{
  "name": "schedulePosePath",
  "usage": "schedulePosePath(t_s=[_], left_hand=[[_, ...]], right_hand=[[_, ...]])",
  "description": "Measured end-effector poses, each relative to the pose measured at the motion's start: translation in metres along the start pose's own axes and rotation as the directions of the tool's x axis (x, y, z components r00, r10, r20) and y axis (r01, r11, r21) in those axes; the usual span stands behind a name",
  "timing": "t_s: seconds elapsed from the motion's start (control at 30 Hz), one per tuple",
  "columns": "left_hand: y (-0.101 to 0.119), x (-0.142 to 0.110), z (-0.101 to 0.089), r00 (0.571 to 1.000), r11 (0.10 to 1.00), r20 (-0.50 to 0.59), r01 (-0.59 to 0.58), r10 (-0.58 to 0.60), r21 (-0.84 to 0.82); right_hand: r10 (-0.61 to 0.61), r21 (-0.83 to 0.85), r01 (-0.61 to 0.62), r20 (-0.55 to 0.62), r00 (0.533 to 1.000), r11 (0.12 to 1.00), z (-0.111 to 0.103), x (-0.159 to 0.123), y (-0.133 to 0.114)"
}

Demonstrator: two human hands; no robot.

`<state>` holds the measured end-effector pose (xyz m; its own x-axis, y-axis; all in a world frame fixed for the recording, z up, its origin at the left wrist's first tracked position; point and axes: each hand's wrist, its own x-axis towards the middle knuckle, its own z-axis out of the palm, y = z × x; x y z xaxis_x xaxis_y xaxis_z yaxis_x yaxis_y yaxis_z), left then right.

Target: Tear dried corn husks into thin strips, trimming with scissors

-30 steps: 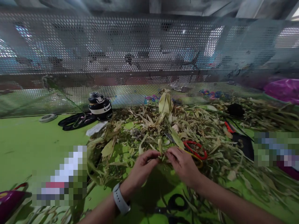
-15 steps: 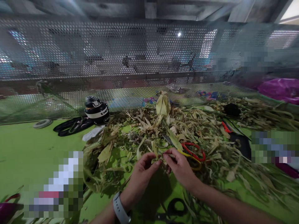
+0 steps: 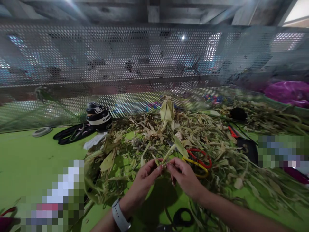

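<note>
My left hand (image 3: 147, 174) pinches a pale green strip of dried leaf (image 3: 168, 153) between thumb and fingers. Close beside it, my right hand (image 3: 185, 176) pinches the same strip near its lower end, and the fingertips almost meet. The strip's upper end sticks up to the right. What lies inside the fingers is partly hidden. Right behind my right hand lie scissors with red and yellow handles (image 3: 198, 154), their blades partly under leaves. Below the hands, dark-handled scissors (image 3: 184, 217) rest on the green surface.
Dried leaves (image 3: 137, 135) cover much of the green table (image 3: 21, 161). A pale husk bundle (image 3: 167, 111) stands among them. A black bottle (image 3: 98, 116), a tape roll (image 3: 42, 131) and a black strap (image 3: 72, 133) sit at left. Behind rises a perforated panel (image 3: 108, 71); a purple bag (image 3: 287, 91) is at right.
The leaf strip's free end has tilted from upright over to the right. Both hands stay close together, still pinching. The whole view has shifted slightly.
</note>
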<state>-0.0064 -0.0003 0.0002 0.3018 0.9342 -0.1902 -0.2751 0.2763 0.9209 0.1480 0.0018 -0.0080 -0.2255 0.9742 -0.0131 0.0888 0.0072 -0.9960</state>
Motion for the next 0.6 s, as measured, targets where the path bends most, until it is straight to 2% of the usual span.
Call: schedulePosePath(t_s=[0.13, 0.3, 0.47, 0.53, 0.6], left_hand=[[-0.001, 0.0009, -0.0007, 0.999, 0.999, 0.047, 0.019, -0.018, -0.026], [0.0016, 0.0032, 0.0018, 0.996, 0.979, -0.073, -0.042, 0.058, 0.2], [0.0002, 0.0057, -0.0023, 0.985, 0.964, -0.117, -0.093, 0.125, 0.25], [-0.0017, 0.0066, -0.0055, 0.975, 0.956, -0.15, -0.116, 0.161, 0.27], [-0.0031, 0.0075, -0.008, 0.964, 0.948, -0.186, -0.132, 0.191, 0.29]], right_hand=[[0.024, 0.063, -0.025, 0.025, 0.999, 0.998, 0.0014, 0.0002, 0.0022], [0.054, 0.106, -0.058, 0.044, 0.998, 0.993, 0.0003, 0.0029, 0.0051], [0.051, 0.113, -0.051, 0.003, 0.999, 0.992, 0.0, 0.0031, 0.0051], [0.006, 0.05, -0.003, -0.059, 0.998, 0.999, 0.0, 0.0015, 0.0046], [-0.149, -0.159, 0.135, -0.078, 0.986, 0.978, -0.0003, -0.0009, 0.0049]])
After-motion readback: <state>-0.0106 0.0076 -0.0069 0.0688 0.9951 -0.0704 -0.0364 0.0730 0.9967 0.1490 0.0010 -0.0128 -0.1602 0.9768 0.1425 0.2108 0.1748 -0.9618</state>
